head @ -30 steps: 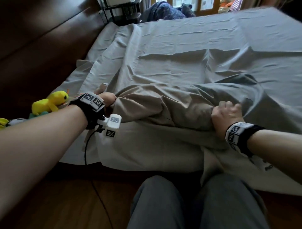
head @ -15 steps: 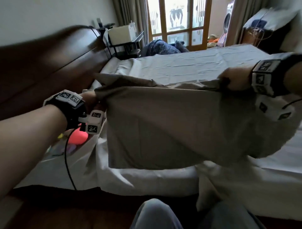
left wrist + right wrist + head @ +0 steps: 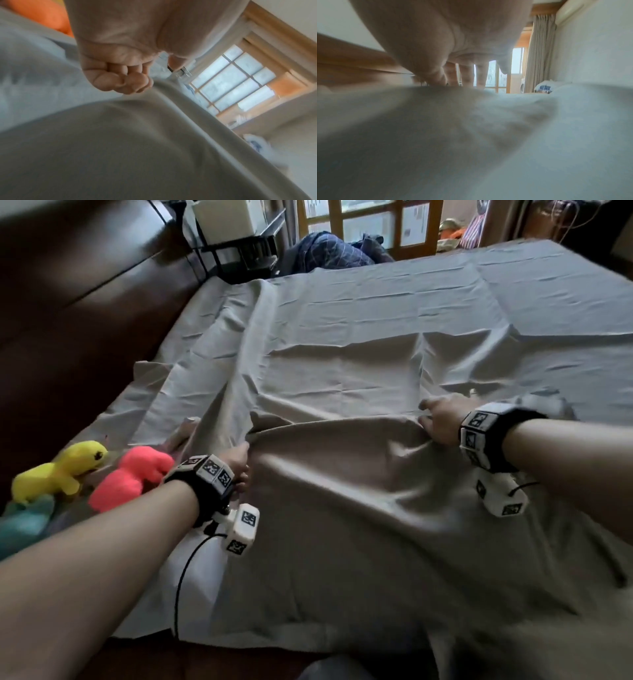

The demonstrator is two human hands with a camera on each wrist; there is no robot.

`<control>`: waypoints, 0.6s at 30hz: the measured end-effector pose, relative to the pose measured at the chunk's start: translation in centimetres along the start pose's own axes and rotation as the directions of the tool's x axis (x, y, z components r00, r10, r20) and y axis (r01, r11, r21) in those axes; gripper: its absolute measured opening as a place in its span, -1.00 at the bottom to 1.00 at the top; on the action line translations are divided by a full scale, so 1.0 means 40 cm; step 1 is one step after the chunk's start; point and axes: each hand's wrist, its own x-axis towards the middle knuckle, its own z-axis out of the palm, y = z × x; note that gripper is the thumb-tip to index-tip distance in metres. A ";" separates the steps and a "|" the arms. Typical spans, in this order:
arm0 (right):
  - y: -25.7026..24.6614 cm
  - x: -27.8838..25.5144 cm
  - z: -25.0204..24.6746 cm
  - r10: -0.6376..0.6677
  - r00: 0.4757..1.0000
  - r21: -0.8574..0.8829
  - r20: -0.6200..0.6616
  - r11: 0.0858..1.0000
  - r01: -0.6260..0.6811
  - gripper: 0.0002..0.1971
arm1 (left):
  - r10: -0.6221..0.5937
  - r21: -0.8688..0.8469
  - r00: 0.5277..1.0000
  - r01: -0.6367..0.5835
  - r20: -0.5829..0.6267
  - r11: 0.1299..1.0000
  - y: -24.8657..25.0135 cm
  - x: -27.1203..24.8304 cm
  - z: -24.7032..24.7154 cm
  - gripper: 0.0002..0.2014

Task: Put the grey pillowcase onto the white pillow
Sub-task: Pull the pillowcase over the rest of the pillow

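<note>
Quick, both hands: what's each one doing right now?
Left hand: closed, gripping the pillowcase edge.
Right hand: pinching the same edge farther right.

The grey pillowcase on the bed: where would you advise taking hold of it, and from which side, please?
Judging by the head view, grip the grey pillowcase along its far edge, near the two corners, reaching from the near bedside. That edge forms a raised fold, where the left hand and right hand already hold it.
</note>
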 end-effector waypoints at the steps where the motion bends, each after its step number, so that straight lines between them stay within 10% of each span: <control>1: -0.009 0.014 0.010 -0.024 1.000 0.056 0.015 0.998 0.023 -0.55 | 0.020 0.086 1.000 -0.022 0.021 0.996 0.005 -0.019 0.022 -0.47; 4: -0.041 0.028 0.049 -0.158 0.983 -0.023 0.091 0.987 0.160 -0.23 | 0.140 0.395 0.988 -0.155 0.065 0.905 -0.033 0.020 0.075 -0.02; 9: -0.083 -0.023 0.111 -0.339 0.940 -0.154 -0.045 0.932 0.329 -0.50 | 0.302 0.625 0.932 -0.360 0.201 0.693 -0.083 0.000 0.140 -0.65; 12: -0.095 -0.035 0.147 -0.366 0.927 -0.100 -0.086 0.929 0.357 -0.81 | 0.387 0.604 0.908 -0.401 0.161 0.688 -0.093 -0.004 0.140 -0.71; 18: -0.114 -0.067 0.128 -0.289 0.951 -0.091 -0.108 0.956 0.280 -0.63 | 0.400 0.560 0.903 -0.414 0.155 0.717 -0.092 -0.041 0.098 -0.66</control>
